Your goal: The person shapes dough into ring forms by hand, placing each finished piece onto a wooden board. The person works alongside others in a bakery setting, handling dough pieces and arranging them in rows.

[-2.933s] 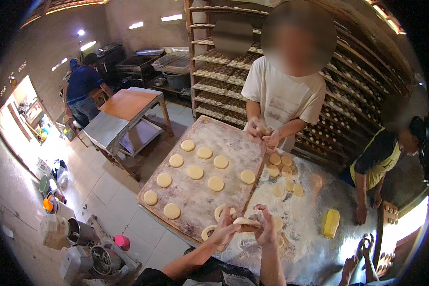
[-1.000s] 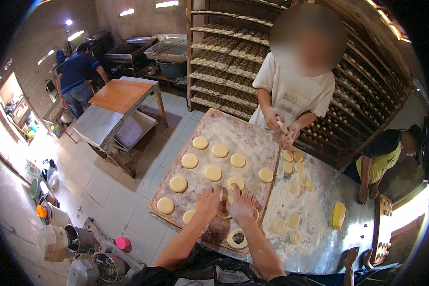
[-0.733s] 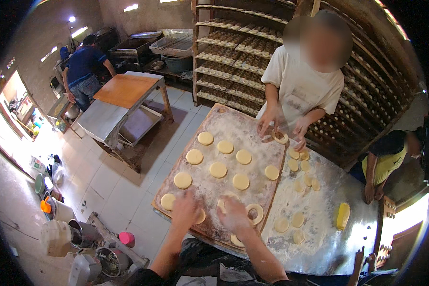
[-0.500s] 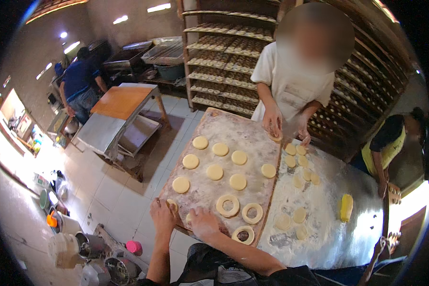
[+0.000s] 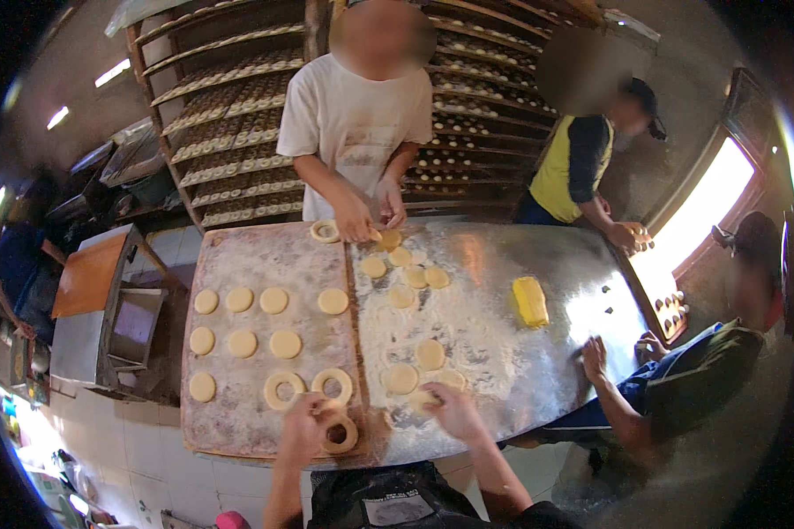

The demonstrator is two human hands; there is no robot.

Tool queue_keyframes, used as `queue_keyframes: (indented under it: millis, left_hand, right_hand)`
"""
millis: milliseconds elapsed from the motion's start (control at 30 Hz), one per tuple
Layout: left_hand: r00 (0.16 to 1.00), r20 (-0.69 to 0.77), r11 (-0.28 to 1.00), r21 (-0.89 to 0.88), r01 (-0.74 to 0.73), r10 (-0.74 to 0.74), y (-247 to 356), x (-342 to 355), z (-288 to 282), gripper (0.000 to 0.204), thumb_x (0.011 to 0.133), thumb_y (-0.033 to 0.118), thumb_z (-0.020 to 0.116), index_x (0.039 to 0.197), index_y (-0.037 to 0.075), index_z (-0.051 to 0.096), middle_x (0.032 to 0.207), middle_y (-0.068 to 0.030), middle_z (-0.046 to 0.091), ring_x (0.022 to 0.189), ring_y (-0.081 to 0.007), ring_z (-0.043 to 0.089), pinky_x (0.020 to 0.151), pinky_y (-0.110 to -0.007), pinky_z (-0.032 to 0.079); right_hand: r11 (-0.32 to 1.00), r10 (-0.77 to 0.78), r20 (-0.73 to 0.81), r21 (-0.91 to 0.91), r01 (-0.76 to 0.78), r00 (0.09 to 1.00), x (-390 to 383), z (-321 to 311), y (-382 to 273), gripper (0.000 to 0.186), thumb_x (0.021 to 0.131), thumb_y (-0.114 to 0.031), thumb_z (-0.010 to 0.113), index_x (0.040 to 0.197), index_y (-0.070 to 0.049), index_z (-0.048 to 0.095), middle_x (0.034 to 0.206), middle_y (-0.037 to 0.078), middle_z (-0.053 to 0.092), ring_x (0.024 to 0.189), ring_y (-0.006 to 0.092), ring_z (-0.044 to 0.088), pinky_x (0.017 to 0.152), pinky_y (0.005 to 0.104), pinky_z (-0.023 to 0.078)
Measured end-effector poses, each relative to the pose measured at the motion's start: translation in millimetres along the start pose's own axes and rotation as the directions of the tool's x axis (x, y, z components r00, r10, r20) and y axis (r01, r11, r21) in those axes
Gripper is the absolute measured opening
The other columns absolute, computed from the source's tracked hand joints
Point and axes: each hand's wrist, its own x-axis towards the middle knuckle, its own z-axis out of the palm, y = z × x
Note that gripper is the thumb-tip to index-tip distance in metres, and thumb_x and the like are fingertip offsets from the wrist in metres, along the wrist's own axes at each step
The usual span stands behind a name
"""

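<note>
My right hand (image 5: 457, 414) is over the floured metal table, fingers closed on the edge of a pale round dough disc (image 5: 423, 399). Next to it lie several flat dough discs (image 5: 430, 354). At the near edge of the floured board (image 5: 229, 423), my left hand (image 5: 304, 429) has its fingers bent together beside a dough ring (image 5: 351, 438); what they grip is hidden. Two other dough rings (image 5: 272, 388) lie just beyond it. Several thicker dough discs (image 5: 242, 343) are spread over the board.
Across the table a person in a white shirt (image 5: 362, 132) handles dough near another ring (image 5: 325, 231). A yellow block (image 5: 530, 301) lies on the metal table (image 5: 485, 264). Two people are at the right, one reaching over the table. Racks (image 5: 229, 132) of dough pieces stand behind.
My view has swung right. Both hands have left the board's left edge; the left is now by the rings, the right over the metal table with a dough disc.
</note>
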Motion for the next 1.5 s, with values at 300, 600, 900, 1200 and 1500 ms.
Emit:
queue_keyframes:
  millis: [300,600,900,1200,1500]
  left_hand:
    - [0.816,0.266,0.749,0.324,-0.578,0.514,32.6,25.0,181.4,0.032,0.090,0.015,0.064,0.120,0.006,0.058,0.104,-0.0174,0.064,0.097,-0.0409,0.061,0.086,-0.049,0.049]
    - [0.902,0.424,0.992,-0.049,0.113,-0.082,84.3,26.1,206.4,0.033,0.097,0.029,0.065,0.110,-0.002,0.063,0.102,-0.0151,0.071,0.091,-0.0221,0.072,0.078,-0.034,0.056]
    - [0.996,0.076,0.980,-0.198,-0.026,0.042,119.4,10.5,167.8,0.032,0.081,0.010,0.079,0.107,-0.001,0.065,0.096,-0.0128,0.069,0.086,-0.0240,0.070,0.076,-0.034,0.055]
    - [0.775,-0.458,0.899,0.264,-0.350,0.436,95.7,13.4,130.2,0.040,0.086,-0.004,0.055,0.125,0.001,0.045,0.103,-0.0196,0.058,0.085,-0.0353,0.060,0.074,-0.044,0.049]
    - [0.946,-0.306,0.518,-0.830,-0.208,-0.111,60.7,-25.2,97.5,0.037,0.098,0.018,0.057,0.130,0.007,0.043,0.095,-0.0072,0.059,0.084,-0.0163,0.060,0.072,-0.031,0.049]
  right_hand:
    - [0.746,-0.113,-0.390,-0.641,-0.181,0.914,5.1,-84.5,114.1,0.039,0.078,-0.021,0.080,0.110,-0.005,0.065,0.094,0.016,0.069,0.087,0.0363,0.067,0.077,0.0433,0.053]
    - [0.949,0.058,0.100,0.304,-0.086,0.993,3.1,-112.4,68.0,0.030,0.083,-0.006,0.076,0.103,-0.004,0.054,0.095,0.006,0.061,0.082,0.0176,0.061,0.072,0.0337,0.051]
    - [0.949,-0.308,-0.097,0.046,0.313,0.946,17.6,-93.5,-9.7,0.056,0.076,-0.004,0.078,0.122,-0.004,0.047,0.102,0.013,0.057,0.085,0.0220,0.060,0.074,0.0362,0.051]
    - [0.475,-0.396,0.409,0.858,-0.198,0.822,41.0,-33.2,-34.9,0.056,0.083,0.000,0.059,0.135,-0.004,0.041,0.117,0.013,0.059,0.109,0.0246,0.060,0.086,0.0351,0.050]
    - [0.698,-0.546,0.331,0.687,0.200,0.770,31.0,22.6,-57.5,0.049,0.101,-0.046,0.045,0.133,-0.010,0.042,0.093,0.011,0.063,0.085,0.0218,0.063,0.075,0.0336,0.051]
